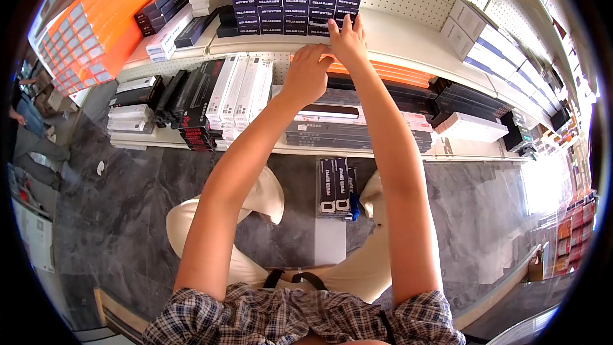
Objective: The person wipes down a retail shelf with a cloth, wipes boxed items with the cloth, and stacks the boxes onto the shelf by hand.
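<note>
Dark blue boxes (283, 1) are stacked in several columns on the upper shelf, their printed ends facing me. My right hand (348, 39) reaches to the lower front of the rightmost column, fingers stretched and spread against or just before the boxes. Just left of it and lower, my left hand (309, 74) hovers by the shelf's front edge, fingers loosely bent, with nothing visible in it. On the floor between my knees stand dark boxes marked POWER SUPPLY (336, 185).
An orange stack (105, 29) and smaller white and black boxes (172, 29) occupy the upper shelf's left. White boxes (469, 25) sit at its right. Long cartons (239, 92) fill the lower shelf (466, 148). Another person (35, 134) is at far left.
</note>
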`<state>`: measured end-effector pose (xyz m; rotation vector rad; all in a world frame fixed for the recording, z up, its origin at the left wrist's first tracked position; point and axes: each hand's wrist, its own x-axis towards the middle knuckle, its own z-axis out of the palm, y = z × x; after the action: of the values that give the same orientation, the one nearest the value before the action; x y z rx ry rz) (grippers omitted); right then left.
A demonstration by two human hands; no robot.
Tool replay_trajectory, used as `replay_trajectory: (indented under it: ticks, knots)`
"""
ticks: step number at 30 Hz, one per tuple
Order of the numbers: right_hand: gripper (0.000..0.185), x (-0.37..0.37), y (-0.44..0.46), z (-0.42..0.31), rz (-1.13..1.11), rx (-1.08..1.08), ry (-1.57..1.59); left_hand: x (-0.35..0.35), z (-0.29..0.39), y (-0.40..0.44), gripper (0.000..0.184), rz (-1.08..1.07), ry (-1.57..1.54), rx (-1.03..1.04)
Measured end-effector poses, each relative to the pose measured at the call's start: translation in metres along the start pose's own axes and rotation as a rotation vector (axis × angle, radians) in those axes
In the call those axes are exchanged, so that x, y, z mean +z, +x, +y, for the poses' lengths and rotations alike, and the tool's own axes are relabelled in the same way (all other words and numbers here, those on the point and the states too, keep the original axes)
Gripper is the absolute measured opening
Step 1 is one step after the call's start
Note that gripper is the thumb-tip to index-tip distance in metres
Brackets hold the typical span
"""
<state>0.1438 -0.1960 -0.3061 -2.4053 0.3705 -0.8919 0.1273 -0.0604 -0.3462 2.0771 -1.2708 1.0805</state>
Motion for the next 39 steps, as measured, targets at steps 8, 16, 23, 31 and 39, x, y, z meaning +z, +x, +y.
replay_trajectory:
  ticks: [8, 16, 23, 31, 39]
  knots:
    - [0.066, -0.019, 0.025, 0.024, -0.168, -0.122, 0.138, -0.002, -0.006, -0.004, 0.019, -0.039, -0.035, 0.016]
    - [0.063, -0.025, 0.076, 0.006, -0.014, 0.031, 0.665, -0.003, -0.011, -0.001, 0.017, -0.018, -0.13, 0.008]
    - [0.053, -0.024, 0.073, 0.023, -0.089, -0.195, 0.972, -0.01, -0.017, -0.005, 0.017, -0.115, -0.229, 0.007]
    - [0.061, -0.021, 0.071, 0.018, 0.175, -0.111, 0.196, -0.004, -0.015, -0.005, 0.031, -0.089, -0.183, 0.016]
    - [0.019, 0.0, -0.006, 0.005, 0.21, -0.102, 0.302, -0.023, -0.018, 0.021, 0.051, -0.078, 0.249, -0.053]
